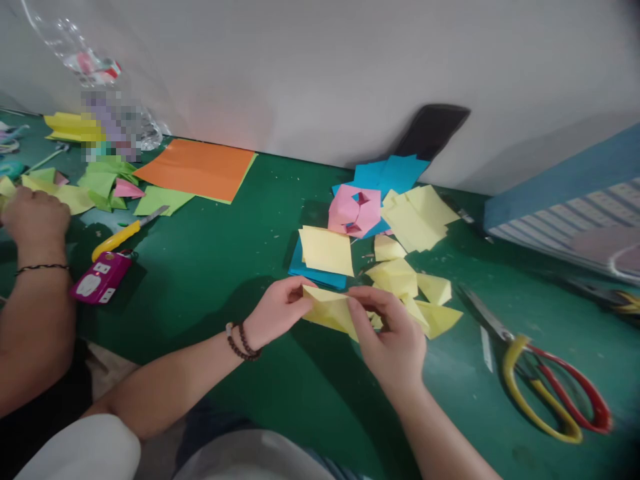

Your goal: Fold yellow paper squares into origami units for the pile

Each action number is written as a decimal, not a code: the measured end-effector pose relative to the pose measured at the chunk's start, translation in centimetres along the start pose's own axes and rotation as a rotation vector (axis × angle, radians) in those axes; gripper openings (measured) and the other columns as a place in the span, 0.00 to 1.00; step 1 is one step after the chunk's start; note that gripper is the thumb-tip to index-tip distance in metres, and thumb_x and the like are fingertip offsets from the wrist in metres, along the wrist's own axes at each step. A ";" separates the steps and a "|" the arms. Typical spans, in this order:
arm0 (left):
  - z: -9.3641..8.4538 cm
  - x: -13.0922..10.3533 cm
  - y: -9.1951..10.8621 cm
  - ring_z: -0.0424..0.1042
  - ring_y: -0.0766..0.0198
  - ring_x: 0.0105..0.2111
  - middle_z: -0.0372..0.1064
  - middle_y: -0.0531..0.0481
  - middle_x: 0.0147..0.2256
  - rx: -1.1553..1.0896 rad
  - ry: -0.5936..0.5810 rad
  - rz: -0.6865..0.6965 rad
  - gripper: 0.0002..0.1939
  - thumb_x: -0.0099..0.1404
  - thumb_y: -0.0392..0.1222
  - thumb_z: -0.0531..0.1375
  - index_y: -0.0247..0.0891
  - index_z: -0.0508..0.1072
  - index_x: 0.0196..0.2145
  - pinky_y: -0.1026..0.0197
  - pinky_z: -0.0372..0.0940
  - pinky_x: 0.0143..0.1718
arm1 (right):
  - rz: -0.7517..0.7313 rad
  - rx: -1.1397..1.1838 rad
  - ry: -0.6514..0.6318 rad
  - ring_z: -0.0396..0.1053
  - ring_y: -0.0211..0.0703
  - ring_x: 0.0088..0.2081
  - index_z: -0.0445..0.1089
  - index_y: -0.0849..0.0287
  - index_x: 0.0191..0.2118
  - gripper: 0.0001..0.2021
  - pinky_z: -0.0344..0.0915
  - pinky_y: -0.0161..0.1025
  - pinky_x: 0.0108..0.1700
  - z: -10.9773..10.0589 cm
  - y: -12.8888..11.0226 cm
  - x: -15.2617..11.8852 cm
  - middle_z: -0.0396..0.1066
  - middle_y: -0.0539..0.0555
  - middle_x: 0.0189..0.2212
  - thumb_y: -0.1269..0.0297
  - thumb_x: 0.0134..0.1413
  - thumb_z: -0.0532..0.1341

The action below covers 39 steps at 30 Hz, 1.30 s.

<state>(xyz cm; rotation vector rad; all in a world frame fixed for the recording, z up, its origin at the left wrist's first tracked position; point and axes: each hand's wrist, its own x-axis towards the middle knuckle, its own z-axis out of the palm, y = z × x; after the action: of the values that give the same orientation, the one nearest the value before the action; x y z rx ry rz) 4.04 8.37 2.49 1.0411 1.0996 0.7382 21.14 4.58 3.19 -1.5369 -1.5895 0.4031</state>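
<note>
A folded piece of yellow paper [327,308] is held between both hands above the green table. My left hand [280,308], with a beaded bracelet at the wrist, pinches its left end. At the other end, my right hand [390,330] grips it between thumb and fingers. Just beyond the hands lies a stack of pale yellow square sheets [327,250] on blue squares [310,270]. Several folded yellow paper pieces [395,277] lie beside and behind my right hand, which partly hides them. Farther back sits a pink folded paper shape [355,210].
Large scissors [520,373] lie at the right, near pliers [600,293]. Yellow sheets [420,217], blue paper [387,177] and a dark phone-like object [433,130] are at the back. Leftward are orange paper [200,170], a yellow cutter [117,240], a purple box [103,277] and another person's hand [37,217].
</note>
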 end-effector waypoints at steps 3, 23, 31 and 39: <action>0.2 -0.2 0.2 0.72 0.64 0.34 0.73 0.49 0.34 -0.050 -0.057 -0.055 0.15 0.53 0.29 0.53 0.34 0.75 0.37 0.65 0.65 0.34 | 0.133 0.071 -0.028 0.74 0.41 0.29 0.73 0.55 0.38 0.08 0.72 0.38 0.30 0.1 0.5 0.3 0.76 0.52 0.29 0.58 0.57 0.61; -0.1 0.1 -0.3 0.74 0.62 0.36 0.76 0.46 0.39 -0.233 0.107 0.073 0.15 0.58 0.34 0.58 0.35 0.72 0.44 0.63 0.68 0.36 | 0.164 0.174 -0.438 0.72 0.45 0.44 0.52 0.50 0.63 0.37 0.73 0.47 0.45 -0.2 1.4 0.3 0.67 0.58 0.52 0.66 0.48 0.64; -0.2 0.5 -0.8 0.74 0.60 0.38 0.76 0.44 0.41 -0.021 0.074 0.046 0.14 0.56 0.35 0.64 0.34 0.74 0.41 0.60 0.69 0.41 | 0.163 0.252 -0.272 0.73 0.44 0.43 0.56 0.51 0.63 0.31 0.71 0.50 0.48 0.5 1.9 0.0 0.73 0.56 0.46 0.67 0.53 0.59; -0.1 0.3 -0.6 0.74 0.63 0.34 0.75 0.46 0.37 -0.131 0.039 0.020 0.14 0.58 0.33 0.60 0.35 0.74 0.43 0.64 0.68 0.34 | 0.209 0.234 -0.259 0.73 0.45 0.40 0.69 0.53 0.51 0.18 0.73 0.45 0.42 0.5 1.9 0.4 0.75 0.54 0.40 0.67 0.53 0.58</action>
<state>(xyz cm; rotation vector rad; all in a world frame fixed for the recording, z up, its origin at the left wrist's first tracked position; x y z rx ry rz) 4.05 8.48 1.82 0.9307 1.0612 0.8386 22.02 5.48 1.61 -1.5186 -1.5143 0.9040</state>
